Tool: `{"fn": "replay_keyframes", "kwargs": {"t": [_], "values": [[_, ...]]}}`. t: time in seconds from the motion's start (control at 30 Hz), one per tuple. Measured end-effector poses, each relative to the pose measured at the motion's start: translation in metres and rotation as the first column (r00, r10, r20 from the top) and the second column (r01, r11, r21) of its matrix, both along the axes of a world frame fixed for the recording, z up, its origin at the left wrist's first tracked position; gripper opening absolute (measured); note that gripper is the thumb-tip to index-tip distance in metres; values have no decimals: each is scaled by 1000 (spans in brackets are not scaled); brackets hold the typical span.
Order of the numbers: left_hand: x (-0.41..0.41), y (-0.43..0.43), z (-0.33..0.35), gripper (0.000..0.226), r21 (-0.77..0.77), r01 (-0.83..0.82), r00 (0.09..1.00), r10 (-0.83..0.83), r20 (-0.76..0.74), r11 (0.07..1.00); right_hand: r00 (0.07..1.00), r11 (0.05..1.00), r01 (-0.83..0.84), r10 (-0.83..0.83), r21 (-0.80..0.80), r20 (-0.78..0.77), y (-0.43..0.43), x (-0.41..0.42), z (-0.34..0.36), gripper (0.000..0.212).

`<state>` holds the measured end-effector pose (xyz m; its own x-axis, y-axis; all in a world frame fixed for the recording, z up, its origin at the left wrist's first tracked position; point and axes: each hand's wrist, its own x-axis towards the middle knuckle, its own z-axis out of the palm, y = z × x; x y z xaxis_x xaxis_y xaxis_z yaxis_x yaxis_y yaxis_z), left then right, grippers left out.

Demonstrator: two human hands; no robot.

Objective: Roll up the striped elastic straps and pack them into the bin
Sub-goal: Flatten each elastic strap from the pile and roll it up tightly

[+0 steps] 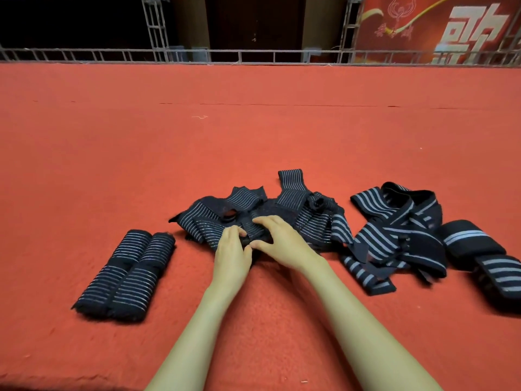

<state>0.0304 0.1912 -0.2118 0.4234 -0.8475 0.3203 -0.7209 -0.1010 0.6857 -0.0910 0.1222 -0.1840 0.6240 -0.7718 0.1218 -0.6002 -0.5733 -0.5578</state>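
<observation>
The picture's right edge cuts off the rolled strap (500, 276).

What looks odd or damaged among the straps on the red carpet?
One dark strap in the middle pile, just beyond the left hand, has a round hole showing red carpet through it; whether damage or design, I cannot tell. The wide-striped straps on the right lie tangled. No bin is in view.

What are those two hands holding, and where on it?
Left hand and right hand pinch the near end of one fine-striped strap.
</observation>
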Motion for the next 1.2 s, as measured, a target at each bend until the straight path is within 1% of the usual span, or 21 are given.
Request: {"fn": "replay_keyframes", "kwargs": {"t": [0.1, 0.2, 0.3, 0.37, 0.43, 0.5, 0.6, 0.7, 0.73, 0.77, 0.83, 0.9, 0.97, 1.0, 1.03, 1.1, 1.13, 1.2], "values": [[5, 0, -6, 16, -20, -32, 999, 31, -34, 999, 999, 998, 39, -40, -50, -24, 1, 1, -5, 42], [6, 0, -7, 11, -52, -33, 998, 31, -53, 998, 998, 992, 61, -64, -108, -24, 6, 0, -8, 33], [5, 1, -7, 9, -10, -16, 998, 15, -55, 1000, 995, 982, 93, -97, -164, -16, 10, -1, -9, 27], [4, 2, -8, 8, 12, -19, 998, 20, -61, 1000, 994, 972, 106, -112, -208, -18, 11, 0, -8, 27], [3, 4, -9, 7, 1, -47, 996, 47, -81, 999, 992, 973, 110, -120, -201, -37, 12, 1, -6, 34], [3, 6, -7, 5, 0, -86, 990, 85, -114, 996, 988, 974, 118, -135, -192, -77, 13, 3, -5, 36], [1, 10, -5, 6, 32, -99, 986, 102, -129, 995, 972, 964, 130, -171, -232, -163, 15, 7, -5, 35], [-2, 12, -5, 7, 66, -80, 995, 84, -61, 995, 946, 958, 124, -193, -258, -263, 15, 12, -8, 32], [-3, 12, -5, 7, 74, -78, 996, 81, -45, 994, 945, 960, 133, -199, -248, -261, 15, 14, -10, 29], [-3, 11, -5, 8, 82, -78, 996, 81, -40, 994, 954, 961, 166, -214, -222, -211, 15, 13, -11, 24], [-3, 11, -4, 9, 96, -76, 996, 81, -44, 992, 953, 947, 300, -303, -112, -9, 11, 5, -8, 9], [-2, 12, -3, 10, 107, -74, 996, 79, -43, 991, 884, 902, 431, -424, 7, 196, 2, -14, -2, 9], [0, 12, -3, 9, 108, -81, 996, 86, -35, 991, 777, 844, 528, -524, 93, 349, -8, -41, 7, 8], [0, 12, -4, 9, 109, -81, 996, 84, -25, 991, 734, 820, 559, -557, 121, 388, -12, -55, 11, 7], [-1, 12, -4, 8, 110, -73, 997, 74, -7, 991, 714, 810, 571, -570, 133, 406, -14, -68, 14, 6], [-2, 10, -7, 7, 126, -31, 999, 26, 44, 992, 726, 820, 556, -559, 137, 401, -16, -87, 16, 8], [-3, 8, -8, 10, 137, -2, 998, -7, 65, 991, 733, 827, 544, -550, 141, 400, -15, -93, 16, 9], [-6, 7, -10, 26, 169, 66, 994, -79, 76, 983, 716, 836, 515, -541, 188, 442, -11, -99, 16, 12]]}}
